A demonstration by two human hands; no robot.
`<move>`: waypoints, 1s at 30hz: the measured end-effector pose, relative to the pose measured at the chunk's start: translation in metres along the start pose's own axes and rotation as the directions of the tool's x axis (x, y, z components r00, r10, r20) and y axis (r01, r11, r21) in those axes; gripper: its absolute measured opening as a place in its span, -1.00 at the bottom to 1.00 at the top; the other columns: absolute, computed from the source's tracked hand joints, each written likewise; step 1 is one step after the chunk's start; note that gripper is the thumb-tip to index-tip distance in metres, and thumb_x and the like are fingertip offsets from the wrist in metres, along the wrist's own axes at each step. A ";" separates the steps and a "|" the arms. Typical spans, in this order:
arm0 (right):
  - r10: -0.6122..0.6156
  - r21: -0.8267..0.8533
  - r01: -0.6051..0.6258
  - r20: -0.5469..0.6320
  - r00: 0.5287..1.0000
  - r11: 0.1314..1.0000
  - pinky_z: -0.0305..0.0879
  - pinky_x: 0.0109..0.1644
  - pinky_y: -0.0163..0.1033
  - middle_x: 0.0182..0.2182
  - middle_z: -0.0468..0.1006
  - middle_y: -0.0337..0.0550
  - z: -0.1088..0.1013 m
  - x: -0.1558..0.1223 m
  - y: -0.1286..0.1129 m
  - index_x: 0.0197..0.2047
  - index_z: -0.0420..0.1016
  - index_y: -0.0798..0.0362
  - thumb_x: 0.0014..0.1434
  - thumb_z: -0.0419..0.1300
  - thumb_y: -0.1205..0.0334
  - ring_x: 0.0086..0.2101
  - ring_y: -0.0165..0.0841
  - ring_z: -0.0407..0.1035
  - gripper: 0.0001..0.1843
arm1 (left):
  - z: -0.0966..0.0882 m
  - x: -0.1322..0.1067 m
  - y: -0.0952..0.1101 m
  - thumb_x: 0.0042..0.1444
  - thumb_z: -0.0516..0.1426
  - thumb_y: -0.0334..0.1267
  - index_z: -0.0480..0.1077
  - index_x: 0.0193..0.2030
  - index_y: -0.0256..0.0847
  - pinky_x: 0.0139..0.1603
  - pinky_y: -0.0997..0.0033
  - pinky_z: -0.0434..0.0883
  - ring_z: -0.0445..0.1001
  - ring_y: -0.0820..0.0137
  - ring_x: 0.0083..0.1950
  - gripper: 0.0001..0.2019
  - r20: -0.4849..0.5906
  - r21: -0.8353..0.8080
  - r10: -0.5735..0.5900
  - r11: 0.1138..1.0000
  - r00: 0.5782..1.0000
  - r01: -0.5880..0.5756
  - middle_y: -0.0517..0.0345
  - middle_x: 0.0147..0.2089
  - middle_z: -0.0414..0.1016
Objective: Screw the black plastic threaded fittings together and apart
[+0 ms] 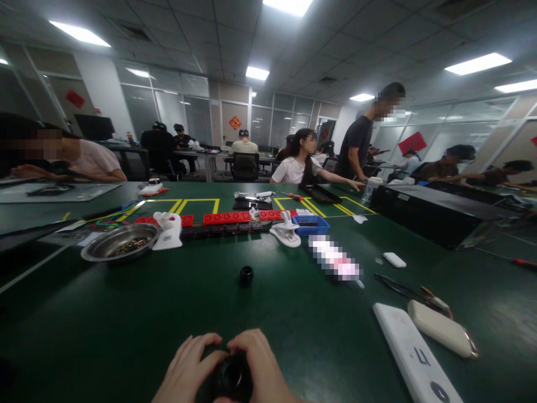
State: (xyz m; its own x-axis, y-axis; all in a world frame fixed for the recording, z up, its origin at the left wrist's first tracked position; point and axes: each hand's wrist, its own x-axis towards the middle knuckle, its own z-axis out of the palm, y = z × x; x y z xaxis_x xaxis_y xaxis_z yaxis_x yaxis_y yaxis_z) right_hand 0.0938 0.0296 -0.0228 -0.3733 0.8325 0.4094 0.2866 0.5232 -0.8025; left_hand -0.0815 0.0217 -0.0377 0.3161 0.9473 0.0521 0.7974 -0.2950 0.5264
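Observation:
At the near edge of the table, my left hand point(188, 364) and my right hand point(262, 364) are closed around a black round part point(232, 380) with an opening in its top. My left fingers curve along its left side, while the right fingers wrap over its right side; its lower portion is hidden. Farther out on the green table point(168, 308), a smaller black ring-shaped piece point(246, 274) with a hole stands by itself, apart from both hands.
A metal bowl point(94, 252) of small brass-coloured pieces is at left. Red blocks point(229, 218), a white clip point(287, 232) and a blue tray point(312, 226) line the middle. White point(413, 352) and cream point(440, 330) power banks lie right, near a black case point(436, 215). Other people sit beyond.

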 end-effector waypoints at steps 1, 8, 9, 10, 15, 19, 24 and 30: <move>0.011 0.001 -0.011 0.020 1.000 1.000 0.26 -0.22 -0.18 -0.29 0.34 -0.11 -0.001 0.000 -0.002 -0.17 0.27 0.04 -0.21 0.23 0.19 -0.29 -0.27 0.27 -0.54 | 0.000 0.000 -0.002 -0.17 0.19 -0.07 0.34 -0.07 0.10 0.18 -0.05 0.02 0.16 0.08 0.13 -0.57 0.010 0.006 0.007 1.000 1.000 -0.007 0.14 0.07 0.27; -0.043 0.064 0.041 0.039 0.998 0.997 0.18 -0.05 -0.16 -0.13 0.28 -0.05 -0.009 -0.002 -0.017 -0.03 0.14 0.08 -0.24 0.16 0.30 -0.14 -0.25 0.21 -0.38 | 0.005 -0.003 -0.012 -0.17 0.17 -0.21 0.36 -0.10 0.04 0.12 -0.05 0.13 0.17 0.07 0.12 -0.61 -0.060 0.047 0.082 0.996 0.995 -0.079 0.13 0.09 0.24; -0.021 0.043 0.021 0.016 1.000 0.999 0.18 -0.04 -0.15 -0.13 0.26 -0.05 -0.008 -0.003 -0.018 -0.03 0.13 0.08 -0.26 0.20 0.29 -0.13 -0.24 0.20 -0.36 | 0.006 -0.003 -0.012 -0.17 0.17 -0.22 0.37 -0.11 0.03 0.11 -0.04 0.16 0.19 0.08 0.11 -0.62 -0.080 0.052 0.097 0.994 0.992 -0.093 0.13 0.08 0.25; 0.003 0.019 -0.003 -0.004 1.000 1.000 0.18 -0.05 -0.15 -0.14 0.26 -0.06 -0.007 -0.004 -0.018 -0.05 0.14 0.08 -0.27 0.23 0.29 -0.14 -0.24 0.20 -0.35 | 0.005 -0.003 -0.011 -0.16 0.16 -0.22 0.37 -0.11 0.02 0.10 -0.03 0.17 0.20 0.09 0.10 -0.62 -0.084 0.054 0.113 0.993 0.990 -0.109 0.12 0.07 0.25; 0.035 0.000 -0.035 -0.013 0.999 0.999 0.21 -0.11 -0.17 -0.23 0.30 -0.14 -0.001 -0.007 -0.018 -0.13 0.21 0.04 -0.20 0.14 0.43 -0.22 -0.31 0.23 -0.52 | -0.002 -0.003 -0.001 -0.14 0.16 -0.21 0.35 -0.07 0.01 0.07 -0.02 0.19 0.20 0.10 0.09 -0.60 -0.068 0.052 0.136 0.990 0.988 -0.133 0.09 0.05 0.26; -0.033 0.074 0.031 0.028 0.999 0.997 0.15 0.01 -0.14 -0.13 0.28 -0.10 -0.001 -0.009 -0.018 -0.04 0.15 0.04 -0.23 0.03 0.52 -0.10 -0.30 0.19 -0.40 | -0.009 -0.004 0.008 -0.14 0.17 -0.21 0.36 -0.10 0.00 0.06 0.01 0.20 0.20 0.11 0.08 -0.63 -0.060 0.009 0.137 0.991 0.989 -0.136 0.10 0.04 0.26; 0.054 0.048 -0.052 -0.041 0.998 0.998 0.12 0.03 -0.10 -0.08 0.21 -0.09 0.001 -0.009 -0.013 0.02 0.07 0.01 -0.21 0.22 0.38 -0.06 -0.24 0.14 -0.32 | -0.013 -0.006 0.013 -0.15 0.17 -0.18 0.39 -0.16 -0.04 0.07 0.00 0.19 0.18 0.09 0.08 -0.68 -0.033 -0.029 0.113 0.993 0.993 -0.114 0.09 0.04 0.24; 0.111 0.091 -0.109 -0.025 0.993 0.990 0.20 -0.08 -0.14 -0.22 0.28 -0.16 0.006 -0.010 -0.008 -0.06 0.13 0.00 -0.18 0.19 0.41 -0.19 -0.30 0.23 -0.43 | -0.012 -0.005 0.013 -0.13 0.17 -0.16 0.37 -0.10 -0.01 0.07 0.03 0.20 0.18 0.10 0.09 -0.63 -0.013 -0.014 0.110 0.994 0.994 -0.110 0.08 0.05 0.24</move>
State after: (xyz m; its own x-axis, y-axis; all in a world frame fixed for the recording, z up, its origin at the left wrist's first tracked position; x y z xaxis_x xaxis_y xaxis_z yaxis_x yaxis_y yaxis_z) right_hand 0.0901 0.0159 -0.0235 -0.3167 0.8898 0.3285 0.2436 0.4110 -0.8785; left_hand -0.0793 0.0151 -0.0211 0.3950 0.9107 0.1209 0.7506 -0.3958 0.5291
